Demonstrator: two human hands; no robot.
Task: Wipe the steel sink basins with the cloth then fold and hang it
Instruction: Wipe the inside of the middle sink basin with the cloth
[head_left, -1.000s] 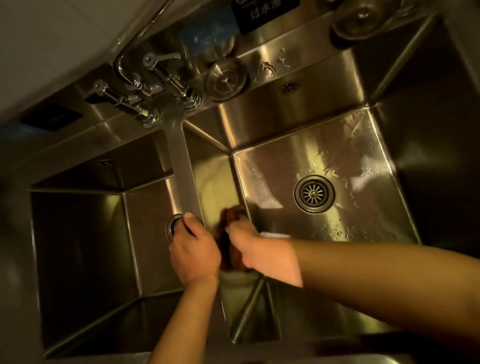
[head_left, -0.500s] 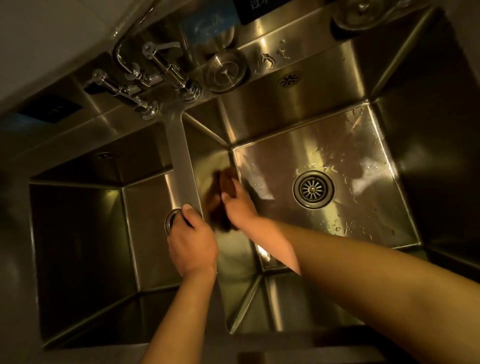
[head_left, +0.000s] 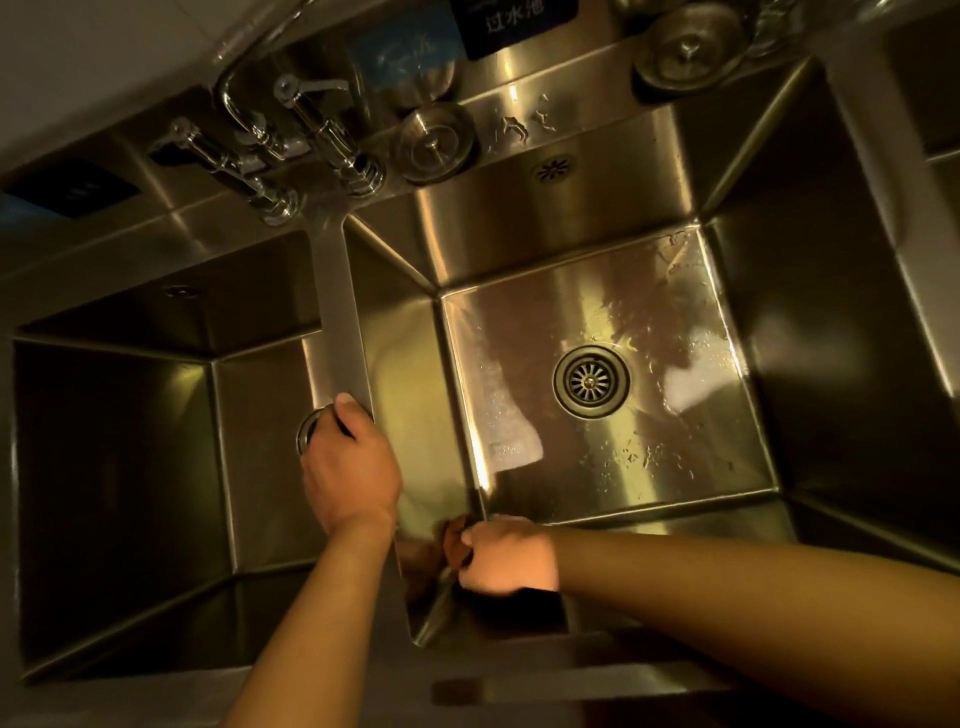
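A double steel sink fills the view, with a right basin (head_left: 675, 322) and a darker left basin (head_left: 130, 441) split by a narrow divider (head_left: 340, 322). My left hand (head_left: 350, 473) rests on the near end of the divider, fingers curled over its edge. My right hand (head_left: 506, 556) is shut on a brown cloth (head_left: 457, 543), pressed against the right basin's left wall at its near corner. Most of the cloth is hidden under the hand. The right basin's floor is wet, with a round drain (head_left: 591, 381).
Chrome taps and pipes (head_left: 280, 150) stand at the back of the divider. Two loose strainer plugs (head_left: 434, 143) (head_left: 688, 49) lie on the back ledge, beside glassware at the top right. The left basin's drain (head_left: 307, 434) peeks out by my left hand.
My right hand has drawn the cloth back along the right basin's left wall, from the far part toward the near corner. My left hand has stayed on the divider.
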